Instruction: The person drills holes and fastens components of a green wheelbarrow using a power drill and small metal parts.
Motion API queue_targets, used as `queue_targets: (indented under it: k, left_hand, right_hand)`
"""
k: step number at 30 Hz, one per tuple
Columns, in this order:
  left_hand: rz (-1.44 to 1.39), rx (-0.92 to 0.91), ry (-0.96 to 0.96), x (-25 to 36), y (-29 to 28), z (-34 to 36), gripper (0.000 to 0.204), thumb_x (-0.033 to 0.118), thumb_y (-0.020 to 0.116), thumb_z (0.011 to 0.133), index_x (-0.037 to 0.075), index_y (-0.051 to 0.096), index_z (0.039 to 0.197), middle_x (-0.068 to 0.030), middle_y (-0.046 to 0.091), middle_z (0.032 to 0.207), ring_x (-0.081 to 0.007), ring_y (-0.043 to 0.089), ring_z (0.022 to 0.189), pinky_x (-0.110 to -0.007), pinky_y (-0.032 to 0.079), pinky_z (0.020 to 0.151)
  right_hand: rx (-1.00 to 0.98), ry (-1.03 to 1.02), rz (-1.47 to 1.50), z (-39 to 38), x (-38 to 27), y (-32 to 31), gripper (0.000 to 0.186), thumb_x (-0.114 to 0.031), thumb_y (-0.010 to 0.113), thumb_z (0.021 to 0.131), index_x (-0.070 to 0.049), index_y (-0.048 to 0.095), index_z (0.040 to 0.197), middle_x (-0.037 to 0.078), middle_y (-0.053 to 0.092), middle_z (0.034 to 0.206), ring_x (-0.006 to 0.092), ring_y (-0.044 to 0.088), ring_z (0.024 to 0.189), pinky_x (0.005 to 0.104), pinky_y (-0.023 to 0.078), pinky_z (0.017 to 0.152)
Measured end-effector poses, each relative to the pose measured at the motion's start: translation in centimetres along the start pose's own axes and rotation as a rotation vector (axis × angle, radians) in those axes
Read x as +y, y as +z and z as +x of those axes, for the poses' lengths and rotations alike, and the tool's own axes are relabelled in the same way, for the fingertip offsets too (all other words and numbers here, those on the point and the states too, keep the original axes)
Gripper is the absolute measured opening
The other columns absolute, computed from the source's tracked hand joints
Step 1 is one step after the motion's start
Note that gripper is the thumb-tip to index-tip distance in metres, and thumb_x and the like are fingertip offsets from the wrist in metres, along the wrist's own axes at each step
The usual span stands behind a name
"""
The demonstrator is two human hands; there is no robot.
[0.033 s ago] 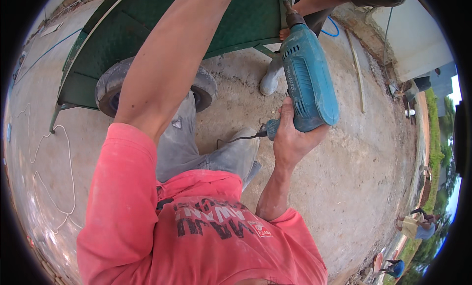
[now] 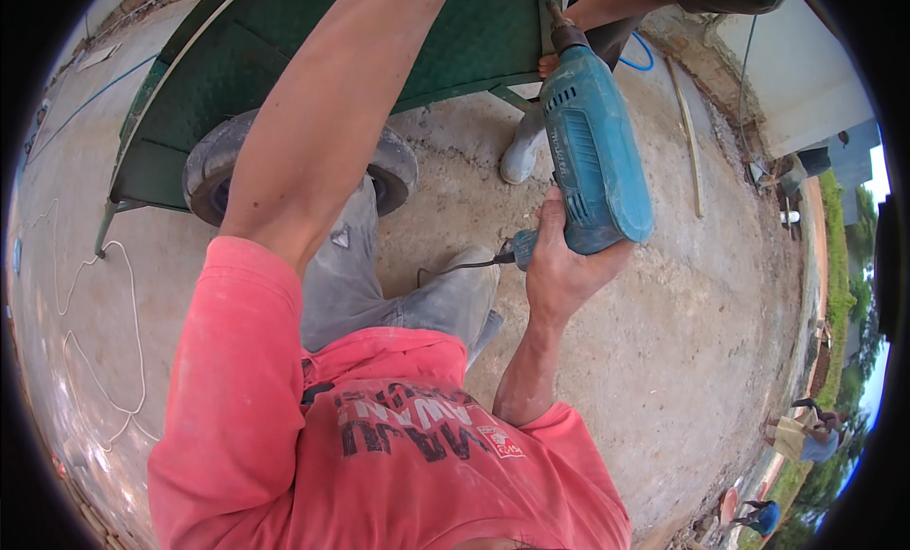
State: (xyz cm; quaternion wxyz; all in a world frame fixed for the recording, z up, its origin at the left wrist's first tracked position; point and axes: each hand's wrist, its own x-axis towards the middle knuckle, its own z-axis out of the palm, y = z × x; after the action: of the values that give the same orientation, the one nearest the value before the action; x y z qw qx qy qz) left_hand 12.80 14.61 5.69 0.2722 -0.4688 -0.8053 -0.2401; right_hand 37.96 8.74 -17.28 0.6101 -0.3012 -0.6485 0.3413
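My right hand (image 2: 569, 270) is closed around the handle of a teal power drill (image 2: 607, 152). The drill points upward and away from me, its chuck and bit beside the edge of a green metal cart (image 2: 464, 47). A dark power cord (image 2: 455, 268) runs from the handle's base towards my knee. My left forearm (image 2: 322, 123) stretches up across the cart and leaves the picture at the top, so the left hand is out of sight. Behind the chuck is another person's forearm (image 2: 621, 2), with that person's fingers (image 2: 548, 65) at the cart's edge.
Beneath the cart is a worn rubber wheel (image 2: 393, 166). The other person's light boot (image 2: 520, 159) stands on the concrete floor (image 2: 664, 360). A white cord (image 2: 142, 360) lies at left, a wooden strip (image 2: 689, 137) at right. Farther right are two people outdoors.
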Motion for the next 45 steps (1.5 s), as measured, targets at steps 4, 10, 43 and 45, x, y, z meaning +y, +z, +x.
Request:
queue_targets:
  k: [4, 10, 43, 45]
  left_hand:
    - [-0.013, -0.012, 0.012, 0.0, -0.1, -0.1, 0.042, 0.024, 0.096, 0.061, -0.002, 0.079, 0.089, -0.0242, 0.075, 0.094, -0.0360, 0.075, 0.094, -0.042, 0.060, 0.085]
    - [-0.014, 0.007, 0.016, 0.0, -0.2, -0.3, 0.041, 0.023, 0.095, 0.061, -0.002, 0.079, 0.089, -0.0244, 0.075, 0.094, -0.0358, 0.075, 0.093, -0.042, 0.060, 0.085]
    - [0.067, -0.060, 0.050, 0.1, -0.4, 0.0, 0.047, 0.028, 0.096, 0.065, -0.001, 0.078, 0.097, -0.0221, 0.076, 0.101, -0.0339, 0.075, 0.099, -0.040, 0.060, 0.090]
    - [0.068, -0.047, 0.050, 0.1, -0.4, -0.2, 0.046, 0.027, 0.095, 0.065, 0.000, 0.079, 0.098, -0.0218, 0.076, 0.102, -0.0338, 0.074, 0.100, -0.040, 0.060, 0.091]
  right_hand:
    - [0.005, -0.009, -0.021, 0.0, 0.1, 0.0, 0.055, 0.001, 0.078, 0.088, 0.003, 0.044, 0.132, 0.015, 0.067, 0.106, 0.0169, 0.068, 0.081, 0.0275, 0.057, 0.067]
    - [-0.001, -0.033, -0.054, -0.3, 0.6, -0.1, 0.056, 0.001, 0.078, 0.089, 0.002, 0.044, 0.133, 0.015, 0.065, 0.110, 0.0167, 0.067, 0.084, 0.0273, 0.057, 0.068]
    - [0.023, -0.185, -0.202, -0.1, 0.4, -0.1, 0.054, -0.002, 0.080, 0.088, 0.003, 0.048, 0.132, 0.015, 0.064, 0.117, 0.0184, 0.068, 0.092, 0.0289, 0.057, 0.076]
    - [0.022, -0.149, -0.162, -0.1, 0.6, -0.1, 0.054, -0.002, 0.079, 0.088, 0.003, 0.048, 0.131, 0.015, 0.064, 0.116, 0.0179, 0.068, 0.091, 0.0289, 0.057, 0.075]
